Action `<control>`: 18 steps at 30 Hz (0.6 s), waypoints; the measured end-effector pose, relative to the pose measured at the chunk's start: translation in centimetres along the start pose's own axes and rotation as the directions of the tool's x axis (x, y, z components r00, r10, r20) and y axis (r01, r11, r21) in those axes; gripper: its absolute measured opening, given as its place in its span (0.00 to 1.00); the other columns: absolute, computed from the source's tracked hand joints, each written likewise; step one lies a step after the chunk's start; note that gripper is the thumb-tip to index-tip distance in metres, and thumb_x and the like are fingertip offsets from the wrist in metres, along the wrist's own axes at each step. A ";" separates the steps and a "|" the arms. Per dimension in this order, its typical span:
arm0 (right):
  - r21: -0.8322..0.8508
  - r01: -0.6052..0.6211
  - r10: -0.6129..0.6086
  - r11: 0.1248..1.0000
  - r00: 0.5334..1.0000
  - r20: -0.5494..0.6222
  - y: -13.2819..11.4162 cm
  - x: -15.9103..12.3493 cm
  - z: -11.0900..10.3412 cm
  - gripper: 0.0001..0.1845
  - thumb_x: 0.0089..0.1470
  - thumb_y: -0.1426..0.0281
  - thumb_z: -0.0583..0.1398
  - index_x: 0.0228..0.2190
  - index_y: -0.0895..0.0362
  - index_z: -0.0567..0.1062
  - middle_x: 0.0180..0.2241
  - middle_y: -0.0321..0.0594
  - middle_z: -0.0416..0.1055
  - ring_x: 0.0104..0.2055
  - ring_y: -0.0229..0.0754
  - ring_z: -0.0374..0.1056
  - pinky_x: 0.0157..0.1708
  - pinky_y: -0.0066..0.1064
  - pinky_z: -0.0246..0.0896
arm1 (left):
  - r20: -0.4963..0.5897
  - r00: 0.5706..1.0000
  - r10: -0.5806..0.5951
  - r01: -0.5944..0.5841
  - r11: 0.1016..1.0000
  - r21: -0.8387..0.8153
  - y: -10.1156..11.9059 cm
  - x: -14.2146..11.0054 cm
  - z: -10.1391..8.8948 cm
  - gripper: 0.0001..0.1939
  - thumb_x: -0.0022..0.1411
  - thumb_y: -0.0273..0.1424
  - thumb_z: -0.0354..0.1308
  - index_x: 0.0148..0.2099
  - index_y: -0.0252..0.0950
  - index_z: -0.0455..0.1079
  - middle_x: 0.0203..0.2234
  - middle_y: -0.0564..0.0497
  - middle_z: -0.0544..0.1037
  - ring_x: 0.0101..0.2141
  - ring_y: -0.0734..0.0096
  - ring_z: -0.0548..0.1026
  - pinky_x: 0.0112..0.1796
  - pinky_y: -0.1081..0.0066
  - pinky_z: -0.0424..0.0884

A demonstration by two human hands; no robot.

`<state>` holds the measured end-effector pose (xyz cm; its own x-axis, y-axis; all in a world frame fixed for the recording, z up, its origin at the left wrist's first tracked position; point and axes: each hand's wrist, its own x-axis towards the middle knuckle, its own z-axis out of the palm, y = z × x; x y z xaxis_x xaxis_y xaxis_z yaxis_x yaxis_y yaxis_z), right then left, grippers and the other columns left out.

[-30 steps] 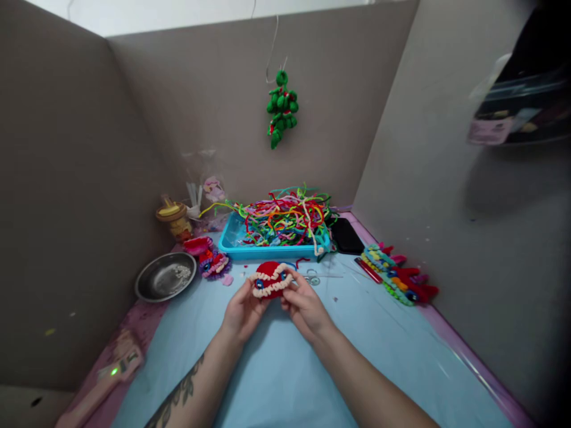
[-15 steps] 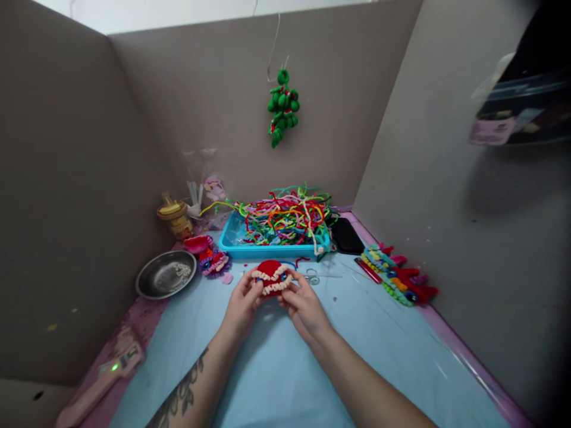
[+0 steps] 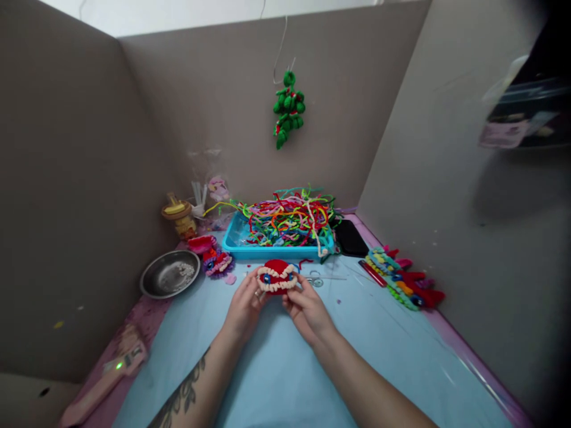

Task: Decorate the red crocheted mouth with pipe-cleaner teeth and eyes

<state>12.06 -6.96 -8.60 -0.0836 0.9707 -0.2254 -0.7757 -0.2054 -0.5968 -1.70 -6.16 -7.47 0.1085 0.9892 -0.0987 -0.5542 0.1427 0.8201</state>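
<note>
A red crocheted piece (image 3: pixel 277 268) with ruffled cream trim and two blue eyes is held up over the light blue table cover (image 3: pixel 281 368). My left hand (image 3: pixel 244 302) grips its left edge, fingers closed round the side. On the opposite edge, my right hand (image 3: pixel 307 304) pinches it between thumb and fingers. Just behind the right hand lie small scissors (image 3: pixel 316 280) and a short bit of red yarn (image 3: pixel 306 261).
A blue tray (image 3: pixel 276 252) heaped with yarn scraps (image 3: pixel 289 220) stands at the back, a black phone (image 3: pixel 351 238) beside it. Left are a metal bowl (image 3: pixel 156 276), crocheted pieces (image 3: pixel 217 263) and a pink glue gun (image 3: pixel 107 380). More crocheted pieces (image 3: pixel 404 279) lie right. A green crocheted ornament (image 3: pixel 289 110) hangs behind.
My left thumb has moved off the front of the red crocheted piece, so its left eye now shows fully. The whole view has shifted slightly.
</note>
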 end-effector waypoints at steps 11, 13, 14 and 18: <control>0.038 -0.032 0.031 0.999 0.999 0.025 0.2 -0.1 0.1 0.27 0.34 0.79 0.66 0.38 0.53 0.68 0.29 0.31 0.72 0.24 0.31 0.66 0.25 0.23 0.61 | 0.100 0.994 0.044 -0.039 0.998 -0.053 -0.7 -0.1 0.1 0.32 0.48 0.31 0.67 0.55 0.39 0.61 0.44 0.46 0.75 0.45 0.65 0.74 0.47 0.68 0.66; 0.012 -0.001 0.001 1.000 1.000 0.029 0.3 -0.3 0.4 0.27 0.34 0.79 0.66 0.38 0.53 0.67 0.29 0.31 0.71 0.24 0.32 0.65 0.25 0.24 0.61 | 0.119 0.992 0.040 -0.035 0.998 -0.044 -0.6 0.1 0.2 0.29 0.48 0.32 0.66 0.53 0.38 0.63 0.46 0.45 0.74 0.45 0.64 0.73 0.47 0.68 0.66; -0.002 0.015 -0.015 1.000 0.999 0.031 0.3 -0.4 0.5 0.26 0.34 0.78 0.66 0.38 0.53 0.67 0.29 0.31 0.71 0.24 0.32 0.65 0.26 0.24 0.61 | 0.127 0.991 0.036 -0.032 0.999 -0.038 -0.6 0.1 0.3 0.28 0.49 0.33 0.66 0.52 0.37 0.64 0.46 0.45 0.74 0.45 0.64 0.73 0.47 0.68 0.67; -0.024 0.064 -0.062 0.998 0.996 0.061 0.4 -0.5 0.3 0.26 0.35 0.77 0.65 0.39 0.52 0.66 0.29 0.32 0.71 0.26 0.34 0.66 0.26 0.24 0.60 | 0.162 0.987 0.022 -0.017 0.999 -0.037 -0.1 0.0 0.2 0.27 0.49 0.34 0.66 0.52 0.37 0.66 0.47 0.44 0.73 0.46 0.62 0.73 0.46 0.67 0.68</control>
<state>11.65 -7.44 -8.51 -0.0735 0.9874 -0.1404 -0.7639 -0.1463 -0.6286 -1.43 -6.13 -7.42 0.2285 0.9735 0.0124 -0.5862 0.1274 0.8001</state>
